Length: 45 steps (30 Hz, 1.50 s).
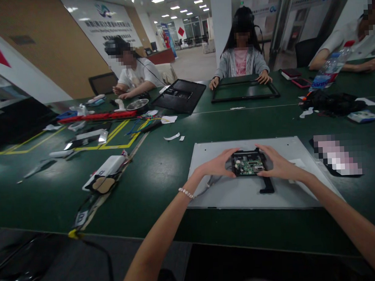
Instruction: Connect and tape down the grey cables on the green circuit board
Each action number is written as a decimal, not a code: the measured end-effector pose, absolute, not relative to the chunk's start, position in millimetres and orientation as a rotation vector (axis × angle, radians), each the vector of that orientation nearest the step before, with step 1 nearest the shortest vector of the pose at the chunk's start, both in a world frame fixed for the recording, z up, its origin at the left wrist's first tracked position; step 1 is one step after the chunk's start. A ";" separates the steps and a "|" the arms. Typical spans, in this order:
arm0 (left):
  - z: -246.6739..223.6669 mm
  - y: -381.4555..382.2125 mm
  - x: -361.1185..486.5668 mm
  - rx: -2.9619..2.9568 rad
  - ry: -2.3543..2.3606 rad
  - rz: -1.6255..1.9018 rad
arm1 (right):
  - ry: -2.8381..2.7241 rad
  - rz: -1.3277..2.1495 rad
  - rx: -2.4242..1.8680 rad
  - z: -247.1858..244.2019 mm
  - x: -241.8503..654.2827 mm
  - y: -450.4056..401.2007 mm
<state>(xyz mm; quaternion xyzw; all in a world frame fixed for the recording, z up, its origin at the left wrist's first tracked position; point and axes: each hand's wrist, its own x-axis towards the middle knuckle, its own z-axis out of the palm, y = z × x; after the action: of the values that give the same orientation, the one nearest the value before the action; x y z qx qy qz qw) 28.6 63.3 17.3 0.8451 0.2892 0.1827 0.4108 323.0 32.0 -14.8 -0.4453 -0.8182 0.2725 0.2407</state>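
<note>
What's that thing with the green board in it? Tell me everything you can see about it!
The gadget is a small, boxy, black frame, plastic-looking, open on top. Inside sits a green circuit board crowded with tiny parts, some silvery. A black bent bar sticks out toward the person. The left hand and right hand grip its sides. It's over the pale panel; I can't tell if it's resting or lifted.
</note>
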 end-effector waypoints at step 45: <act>6.1 161.1 -154.0 2.350 2.224 0.579 | -2.288 0.532 -1.303 -29.5 296.8 18.9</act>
<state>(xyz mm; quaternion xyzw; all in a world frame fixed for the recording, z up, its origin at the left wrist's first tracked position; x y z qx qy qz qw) -154.0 161.1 6.1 0.7130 0.6749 0.1758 -0.0724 296.8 18.9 -29.5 -0.4724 -0.8298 0.1929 0.2259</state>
